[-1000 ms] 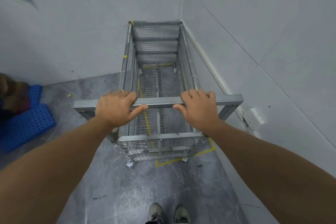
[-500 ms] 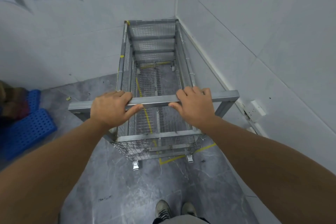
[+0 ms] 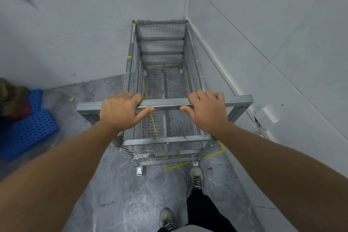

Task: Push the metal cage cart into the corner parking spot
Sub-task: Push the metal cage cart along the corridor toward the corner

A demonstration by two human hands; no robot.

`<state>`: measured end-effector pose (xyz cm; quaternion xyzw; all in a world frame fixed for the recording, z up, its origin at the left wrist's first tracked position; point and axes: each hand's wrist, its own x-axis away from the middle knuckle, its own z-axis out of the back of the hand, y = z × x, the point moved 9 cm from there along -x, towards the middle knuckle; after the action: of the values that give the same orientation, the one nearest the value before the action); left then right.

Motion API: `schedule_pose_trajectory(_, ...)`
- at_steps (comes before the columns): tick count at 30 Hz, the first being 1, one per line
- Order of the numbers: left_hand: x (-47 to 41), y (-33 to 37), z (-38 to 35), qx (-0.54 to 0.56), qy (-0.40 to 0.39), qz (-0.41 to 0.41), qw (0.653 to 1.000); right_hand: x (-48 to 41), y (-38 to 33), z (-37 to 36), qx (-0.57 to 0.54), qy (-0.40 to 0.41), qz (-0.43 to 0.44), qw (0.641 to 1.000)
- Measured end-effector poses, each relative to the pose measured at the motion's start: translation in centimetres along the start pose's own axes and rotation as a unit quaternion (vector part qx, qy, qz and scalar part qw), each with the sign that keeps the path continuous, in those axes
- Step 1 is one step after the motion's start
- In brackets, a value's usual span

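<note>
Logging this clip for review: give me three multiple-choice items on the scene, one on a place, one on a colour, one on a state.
1. Where is the blue crate? A left of the cart B inside the cart C on the wall
2. What colour is the floor tape? A red B yellow C white
3. What are the hands doing? A hanging free B gripping the handle bar C lifting a box

Answers: 1 A, it lies on the floor beside the cart. 2 B, yellow lines show below the cart. 3 B, left hand and right hand wrap the handle bar.
</note>
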<state>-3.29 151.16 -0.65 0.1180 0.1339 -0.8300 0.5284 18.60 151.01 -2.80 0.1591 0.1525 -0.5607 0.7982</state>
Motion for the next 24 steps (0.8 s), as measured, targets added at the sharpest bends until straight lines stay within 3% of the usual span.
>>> schedule_pose_trajectory(16,0.18,-0.35,-0.34,-0.004,0.003,0.005,1.000,0.09,-0.51,0.22,0.023,0.014,-0.001,1.000)
schedule_pose_trajectory(24,0.10,-0.35,-0.55,0.004,-0.012,0.008,1.000,-0.15,-0.15,-0.05,-0.004,-0.021,-0.021,1.000)
